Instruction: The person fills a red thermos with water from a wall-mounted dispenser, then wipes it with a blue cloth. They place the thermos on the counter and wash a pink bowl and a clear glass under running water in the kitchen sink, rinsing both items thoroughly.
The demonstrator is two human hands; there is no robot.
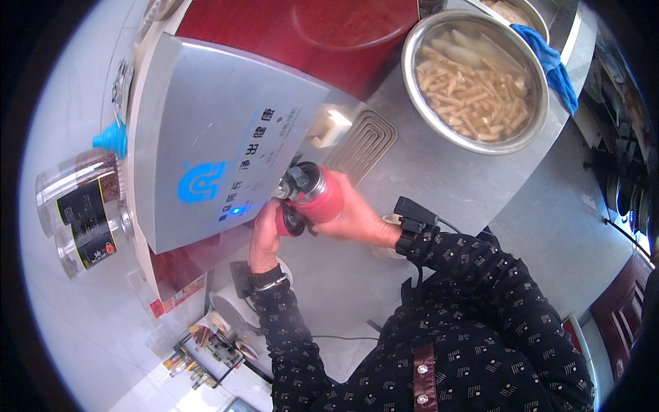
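Observation:
My right hand (pixel 352 213) is wrapped around a pink vacuum flask (pixel 325 198), whose open metal-rimmed mouth tilts toward a silver water dispenser (pixel 226 139). Just left of the flask, my left hand (pixel 265 234) holds the flask's pink lid (pixel 289 222), its dark inside showing. A small metal tap (pixel 283 188) on the dispenser's front is close to the flask mouth. The dispenser bears writing and a lit blue light. Part of the flask mouth is dark and hard to make out.
Beyond the flask lies a ribbed drip tray (pixel 368 141). A steel bowl (pixel 540 110) of cut food strips in liquid stands on the grey counter (pixel 437 165), beside a blue cloth (pixel 558 72). Lidded jars (pixel 77 180) and a blue funnel (pixel 112 138) sit left of the dispenser.

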